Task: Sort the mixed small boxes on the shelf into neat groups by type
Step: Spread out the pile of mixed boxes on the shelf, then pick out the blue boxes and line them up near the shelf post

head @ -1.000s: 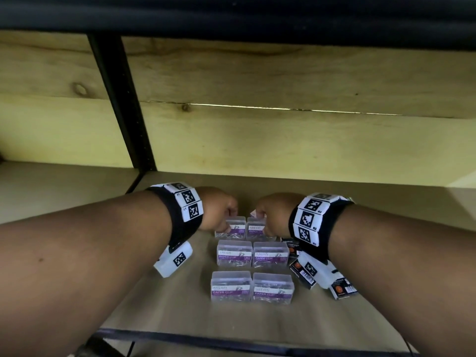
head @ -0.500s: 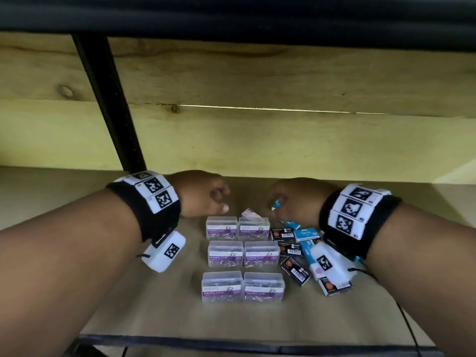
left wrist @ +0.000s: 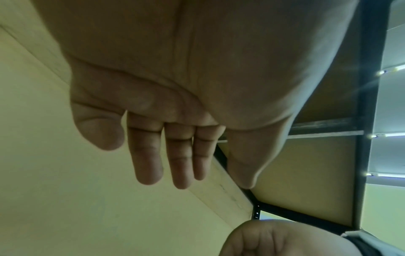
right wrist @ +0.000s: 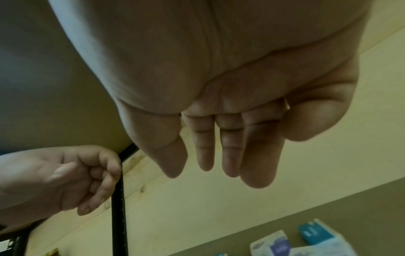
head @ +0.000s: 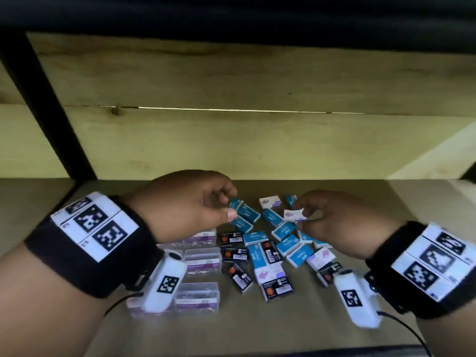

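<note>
Six clear paper-clip boxes are left gridded on the shelf. The left hand and right hand, both loosely spread and empty, have been shifted over the mixed pile beside them, judged still unsorted.

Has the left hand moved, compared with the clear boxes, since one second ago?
Yes. The left hand went right, from the clear boxes toward the blue boxes.

Left hand moved right off the clear paper clip boxes, now above the blue boxes. Right hand uncurled, fingertips now by a white-purple box.
</note>
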